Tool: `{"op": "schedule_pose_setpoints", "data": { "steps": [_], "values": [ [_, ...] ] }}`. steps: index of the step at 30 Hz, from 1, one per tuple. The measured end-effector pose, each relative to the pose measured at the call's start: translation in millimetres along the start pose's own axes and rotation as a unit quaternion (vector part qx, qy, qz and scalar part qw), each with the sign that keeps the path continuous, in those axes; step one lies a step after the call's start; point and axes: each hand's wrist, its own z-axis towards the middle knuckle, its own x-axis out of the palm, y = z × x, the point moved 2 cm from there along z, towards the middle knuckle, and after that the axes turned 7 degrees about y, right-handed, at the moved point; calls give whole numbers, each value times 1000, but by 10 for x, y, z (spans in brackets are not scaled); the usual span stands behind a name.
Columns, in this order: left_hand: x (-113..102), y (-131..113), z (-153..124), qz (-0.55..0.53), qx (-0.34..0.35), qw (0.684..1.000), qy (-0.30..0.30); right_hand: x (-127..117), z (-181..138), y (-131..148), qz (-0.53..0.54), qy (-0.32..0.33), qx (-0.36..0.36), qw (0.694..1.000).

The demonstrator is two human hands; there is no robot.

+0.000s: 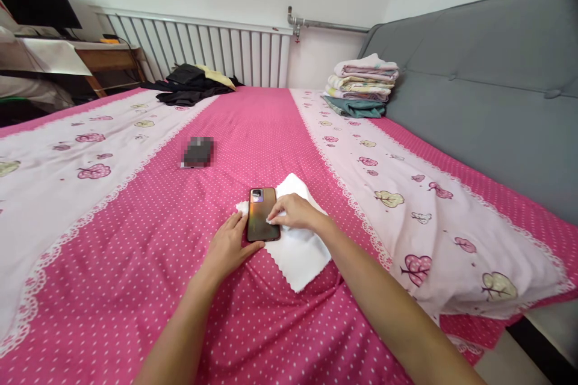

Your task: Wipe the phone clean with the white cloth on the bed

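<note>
A dark phone (261, 210) lies face down on a white cloth (300, 255) spread on the pink dotted bedsheet (149, 252). My left hand (228, 246) rests flat beside the phone's left edge, fingers stretched and touching it. My right hand (293, 212) sits at the phone's right edge, fingertips pinched on a fold of the white cloth pressed against the phone's back.
A small blurred dark object (197, 152) lies farther up the bed. Black clothes (189, 87) are heaped by the radiator (203, 45). Folded towels (361, 87) are stacked against the grey headboard (487, 84). A desk (106, 60) stands at the far left.
</note>
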Motion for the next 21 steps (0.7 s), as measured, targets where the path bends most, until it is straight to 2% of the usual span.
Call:
{"op": "schedule_pose_setpoints", "data": {
  "steps": [5, 8, 15, 21],
  "values": [
    [15, 11, 0, -2, -4, 1000, -2, 13, -32, -38, 72, 96, -43, 992],
    [13, 7, 0, -3, -4, 1000, -4, 14, -34, -37, 74, 109, -40, 990],
    [2, -4, 3, 0, -3, 1000, 6, 6, 27, -37, -15, -34, 38, 999],
    [13, -3, 9, 7, -5, 1000, 10, 49, 55, -52, -36, -85, 125, 988]
  ]
}}
